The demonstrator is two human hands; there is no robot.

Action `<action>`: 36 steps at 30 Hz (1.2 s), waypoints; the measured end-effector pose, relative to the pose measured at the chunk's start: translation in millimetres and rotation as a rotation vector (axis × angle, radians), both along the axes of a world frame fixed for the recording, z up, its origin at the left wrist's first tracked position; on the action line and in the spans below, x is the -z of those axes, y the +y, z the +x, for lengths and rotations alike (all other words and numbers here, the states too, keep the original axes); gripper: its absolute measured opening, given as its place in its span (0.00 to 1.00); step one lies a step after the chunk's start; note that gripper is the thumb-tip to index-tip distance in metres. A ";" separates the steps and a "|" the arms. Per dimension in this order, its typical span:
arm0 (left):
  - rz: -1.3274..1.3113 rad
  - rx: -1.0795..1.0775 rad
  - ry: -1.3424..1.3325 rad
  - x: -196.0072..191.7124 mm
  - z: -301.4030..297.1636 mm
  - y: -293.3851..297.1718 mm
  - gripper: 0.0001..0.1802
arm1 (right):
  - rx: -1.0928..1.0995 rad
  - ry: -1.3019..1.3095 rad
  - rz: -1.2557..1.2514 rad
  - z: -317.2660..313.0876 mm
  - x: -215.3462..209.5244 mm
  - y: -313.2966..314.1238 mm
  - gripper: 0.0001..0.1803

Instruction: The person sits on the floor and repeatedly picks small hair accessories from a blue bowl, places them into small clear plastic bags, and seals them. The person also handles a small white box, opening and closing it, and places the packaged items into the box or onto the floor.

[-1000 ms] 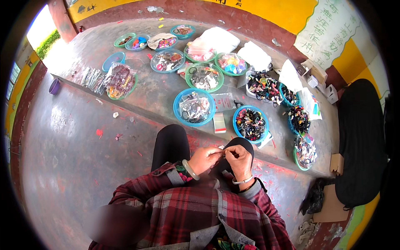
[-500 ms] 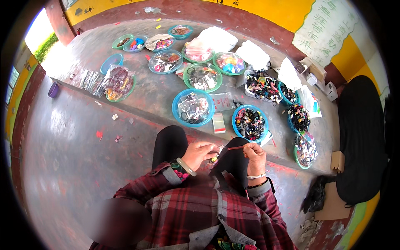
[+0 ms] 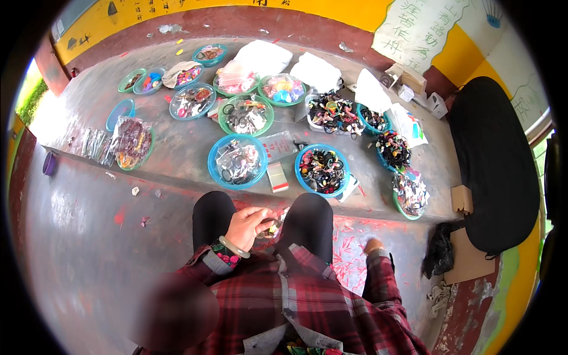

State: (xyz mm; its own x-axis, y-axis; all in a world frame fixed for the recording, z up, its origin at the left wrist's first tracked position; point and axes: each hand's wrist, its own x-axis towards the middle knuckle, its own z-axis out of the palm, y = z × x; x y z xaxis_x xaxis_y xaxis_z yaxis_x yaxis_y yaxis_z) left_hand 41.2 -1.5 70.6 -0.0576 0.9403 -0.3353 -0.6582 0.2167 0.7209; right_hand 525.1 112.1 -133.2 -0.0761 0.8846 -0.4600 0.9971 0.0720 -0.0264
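Over the gap between my knees, my left hand point(image 3: 248, 228) is closed, thumb and fingers pinched together. Just under its fingertips hangs a small clear plastic packet point(image 3: 270, 231) with something yellowish in it; its lower part blends into the background. My right hand point(image 3: 374, 245) is down beyond my right knee, out to the side above the floor. It looks small and blurred, and its fingers are turned away, so whether it holds anything is hidden. Scattered thin red strips point(image 3: 349, 254) lie on the floor beside it.
A low concrete ledge ahead carries a blue basin of hair ties point(image 3: 323, 170), a blue basin of packeted pieces point(image 3: 237, 161) and several more basins. A small white-and-red box point(image 3: 277, 177) lies between those two. At right are a black plastic bag point(image 3: 439, 248) and a large black padded shape point(image 3: 496, 163).
My right hand has left the left hand and dropped to the right; the thin reddish strip stretched between them no longer shows. My left hand keeps its pinch. The whole view has shifted.
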 end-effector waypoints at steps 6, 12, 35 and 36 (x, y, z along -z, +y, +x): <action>0.022 0.014 0.011 1.0 1.4 0.3 0.09 | -0.015 0.118 0.212 8.9 -58.8 -19.3 0.09; 0.021 0.027 -0.042 -6.1 4.6 0.6 0.09 | 0.505 1.752 -0.068 -63.8 -142.2 -7.6 0.14; 0.016 0.033 -0.058 -17.1 19.5 -5.2 0.10 | 0.238 1.687 -0.107 -304.8 -201.9 -68.3 0.03; 0.015 0.037 -0.063 -16.8 19.2 -5.1 0.10 | 0.278 1.706 -0.147 -304.0 -203.3 -68.1 0.03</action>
State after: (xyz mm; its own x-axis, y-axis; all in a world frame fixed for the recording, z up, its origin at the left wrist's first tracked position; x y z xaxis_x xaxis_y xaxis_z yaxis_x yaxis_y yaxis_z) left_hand 60.4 -6.6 87.4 -0.0017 0.9463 -0.3234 -0.6944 0.2316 0.6813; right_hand 221.2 44.0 70.1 -0.3875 0.9163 -0.1017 -0.1765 -0.1820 -0.9673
